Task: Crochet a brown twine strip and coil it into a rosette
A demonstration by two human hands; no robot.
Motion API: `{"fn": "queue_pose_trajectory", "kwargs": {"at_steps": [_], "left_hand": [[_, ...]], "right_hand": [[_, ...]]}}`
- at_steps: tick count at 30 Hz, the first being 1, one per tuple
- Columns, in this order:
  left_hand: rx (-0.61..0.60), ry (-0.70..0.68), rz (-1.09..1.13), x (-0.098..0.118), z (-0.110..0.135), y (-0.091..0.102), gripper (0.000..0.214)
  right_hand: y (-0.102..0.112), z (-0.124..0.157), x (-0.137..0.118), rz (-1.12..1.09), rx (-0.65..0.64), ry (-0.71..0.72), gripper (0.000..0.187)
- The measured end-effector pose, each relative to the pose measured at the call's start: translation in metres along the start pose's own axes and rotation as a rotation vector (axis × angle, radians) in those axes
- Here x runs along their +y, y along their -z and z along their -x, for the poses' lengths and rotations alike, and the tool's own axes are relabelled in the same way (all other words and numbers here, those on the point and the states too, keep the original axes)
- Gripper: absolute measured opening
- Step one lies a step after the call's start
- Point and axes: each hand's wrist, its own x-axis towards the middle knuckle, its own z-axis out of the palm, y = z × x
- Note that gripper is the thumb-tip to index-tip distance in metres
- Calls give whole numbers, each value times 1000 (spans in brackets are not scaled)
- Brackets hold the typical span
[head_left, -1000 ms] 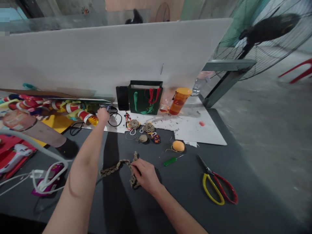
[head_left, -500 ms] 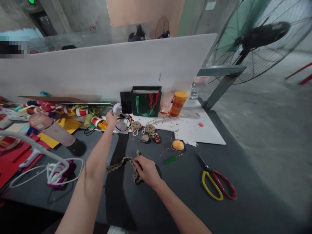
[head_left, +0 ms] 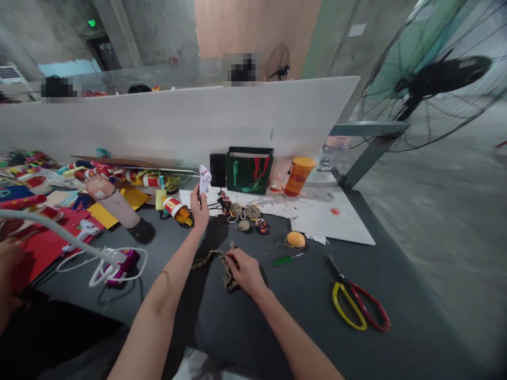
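Note:
My left hand is closed round a white hot-glue gun, lifted upright in front of the black phone. A dark cable runs from beside this hand over the white board. My right hand is on the dark table, its thumb and fingers pinching a brown-grey crocheted strip. One end of the strip trails left across the table; part of it is hidden under my fingers. Just right of this hand lies a green-handled crochet hook, with an orange ball of yarn behind it.
Scissors with yellow and red handles lie at right. A green gift bag and an orange bottle stand against the partition. At left are a pink bottle, a purple power strip and a co-worker's hand.
My left hand has raised the glue gun and tipped it upright. My right hand keeps its pinch on the strip. The view has shifted left, bringing a co-worker's hand into sight.

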Motion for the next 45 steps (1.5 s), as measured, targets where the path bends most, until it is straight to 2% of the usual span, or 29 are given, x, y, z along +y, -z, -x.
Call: {"fn": "queue_pose_trajectory", "kwargs": {"at_steps": [4,8,11,14,17,19,20,21,23,25,27,29,31,33,37,41,45], "left_hand": [[-31,-77,72,16,22,10,49],[-134,-134,114,22,46,19,51],[-203,-164,129,23,63,24,53],[-280,-205,136,26,74,31,55],[-359,-255,127,32,81,43,54],[-376,-273,90,37,85,58,55],[-360,-267,54,39,86,67,56],[-285,-256,-52,40,86,77,54],[-59,-137,-293,38,84,99,50],[101,74,-518,29,77,118,53],[109,320,-669,16,67,131,60],[75,363,-678,2,56,138,68],[45,357,-674,-9,47,141,67],[31,333,-666,-17,41,141,57],[55,274,-653,-20,34,137,42],[79,197,-646,-14,27,128,38],[69,119,-649,-9,10,110,40]], "right_hand": [[-1,1,1,-89,128,-85,18],[0,-14,-11,-345,264,-231,34],[-2,-41,-25,-630,265,-308,52],[-11,-72,-33,-847,293,-364,52],[-21,-92,-34,-892,289,-410,45],[-25,-96,-36,-894,290,-419,45],[-25,-95,-38,-904,287,-417,47],[-24,-94,-40,-918,281,-413,50],[-17,-89,-46,-953,265,-409,56],[-6,-83,-54,-935,263,-398,57],[9,-77,-62,-885,282,-374,54],[26,-71,-70,-838,290,-350,47],[44,-64,-76,-785,306,-331,40],[60,-55,-81,-719,289,-310,39],[80,-36,-75,-608,291,-306,38],[82,-23,-56,-561,291,-352,42],[76,-18,-41,-596,285,-373,43]]}}
